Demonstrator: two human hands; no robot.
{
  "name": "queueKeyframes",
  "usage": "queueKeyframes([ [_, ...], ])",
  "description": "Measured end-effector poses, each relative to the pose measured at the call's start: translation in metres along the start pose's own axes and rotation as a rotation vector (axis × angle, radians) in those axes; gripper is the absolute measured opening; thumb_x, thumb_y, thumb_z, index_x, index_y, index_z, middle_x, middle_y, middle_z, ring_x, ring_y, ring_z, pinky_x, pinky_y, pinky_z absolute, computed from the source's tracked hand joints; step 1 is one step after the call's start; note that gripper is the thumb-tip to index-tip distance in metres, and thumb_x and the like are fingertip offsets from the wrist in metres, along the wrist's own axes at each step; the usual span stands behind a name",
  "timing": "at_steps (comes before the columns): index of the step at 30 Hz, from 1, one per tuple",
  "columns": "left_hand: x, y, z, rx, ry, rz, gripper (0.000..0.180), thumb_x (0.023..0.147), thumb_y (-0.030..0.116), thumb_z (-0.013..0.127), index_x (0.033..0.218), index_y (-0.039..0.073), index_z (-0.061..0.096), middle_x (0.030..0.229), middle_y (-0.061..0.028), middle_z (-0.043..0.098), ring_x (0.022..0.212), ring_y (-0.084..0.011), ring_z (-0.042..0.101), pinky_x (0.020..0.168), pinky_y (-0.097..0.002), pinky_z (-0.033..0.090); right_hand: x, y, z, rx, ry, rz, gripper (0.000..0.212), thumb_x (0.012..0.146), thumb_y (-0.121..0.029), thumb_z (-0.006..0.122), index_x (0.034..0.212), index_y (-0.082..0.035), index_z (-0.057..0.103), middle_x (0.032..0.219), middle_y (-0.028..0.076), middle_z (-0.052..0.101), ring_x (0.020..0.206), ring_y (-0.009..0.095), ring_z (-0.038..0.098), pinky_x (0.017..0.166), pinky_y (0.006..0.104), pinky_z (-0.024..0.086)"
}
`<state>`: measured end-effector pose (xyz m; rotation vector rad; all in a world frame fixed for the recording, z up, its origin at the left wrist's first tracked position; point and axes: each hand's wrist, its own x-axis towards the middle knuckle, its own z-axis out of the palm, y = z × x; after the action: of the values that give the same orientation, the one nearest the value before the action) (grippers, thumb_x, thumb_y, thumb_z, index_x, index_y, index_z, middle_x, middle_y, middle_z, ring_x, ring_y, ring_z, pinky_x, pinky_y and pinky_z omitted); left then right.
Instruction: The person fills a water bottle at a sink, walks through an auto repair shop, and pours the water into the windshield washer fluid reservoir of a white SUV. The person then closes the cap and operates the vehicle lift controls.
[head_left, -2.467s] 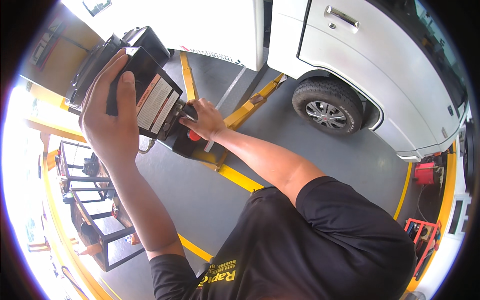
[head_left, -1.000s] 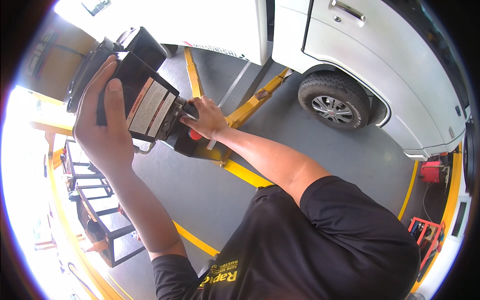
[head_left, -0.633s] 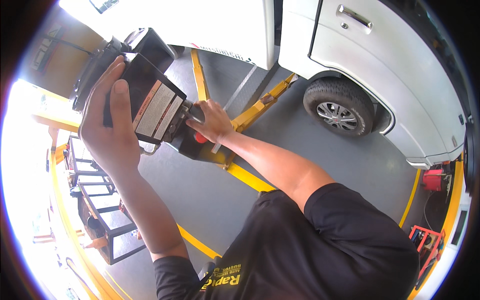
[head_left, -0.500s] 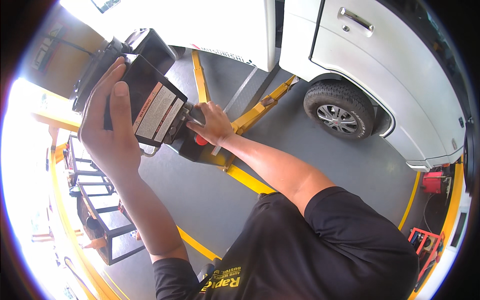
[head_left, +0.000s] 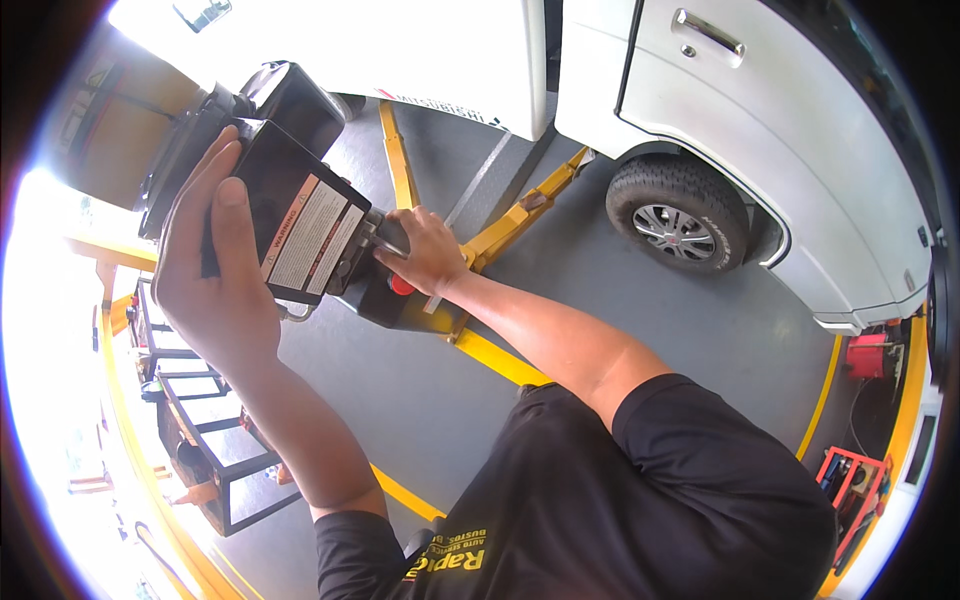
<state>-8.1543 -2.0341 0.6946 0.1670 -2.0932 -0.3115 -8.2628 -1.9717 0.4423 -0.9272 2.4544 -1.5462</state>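
Observation:
At the upper left is a black boxy lift power unit [head_left: 268,165] with a warning label [head_left: 315,236] on its front. My left hand [head_left: 222,285] lies along the unit's left side, fingers stretched upward and thumb apart on the black casing. Its palm side is partly hidden. At the unit's lower right corner, my right hand [head_left: 432,255] is closed around a short grey lever [head_left: 392,236] beside metal fittings. Just under that hand a red knob [head_left: 400,284] shows on a darker housing.
Yellow lift arms [head_left: 500,232] reach under a white van [head_left: 780,130] at the right, near its wheel [head_left: 678,222]. Black metal frames [head_left: 225,440] stand at lower left. A red tool rack [head_left: 850,490] sits at far right. A yellow line [head_left: 500,358] crosses the grey floor.
The view has shifted slightly. Both hands keep their places on the power unit and the lever, with no clear movement of either.

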Motion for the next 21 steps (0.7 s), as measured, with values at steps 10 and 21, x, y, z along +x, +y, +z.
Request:
queueKeyframes([
  [10,-0.001,-0.0055,0.0006,0.01,0.014,0.069,0.026,0.101,0.02,0.062,0.118,0.006,0.076,0.119,-0.007,0.076,0.104,-0.0149,0.072,0.086,-0.0269,0.056,-0.0006,0.0022,-0.0025,0.013,-0.009,-0.025,0.059,0.089,-0.045,0.072,0.133,-0.009,0.056,0.124,0.016,0.057,0.122,0.037,0.055,0.11,0.0476,0.04],
  [21,-0.0005,-0.0077,0.0017,-0.022,-0.003,0.084,0.025,0.101,0.021,0.063,0.12,0.01,0.075,0.123,-0.0073,0.074,0.114,-0.0194,0.07,0.097,-0.0327,0.054,0.0014,0.0045,0.0022,0.003,0.043,-0.032,0.056,0.089,-0.045,0.073,0.13,-0.011,0.057,0.119,0.015,0.058,0.119,0.035,0.056,0.106,0.0471,0.043],
])
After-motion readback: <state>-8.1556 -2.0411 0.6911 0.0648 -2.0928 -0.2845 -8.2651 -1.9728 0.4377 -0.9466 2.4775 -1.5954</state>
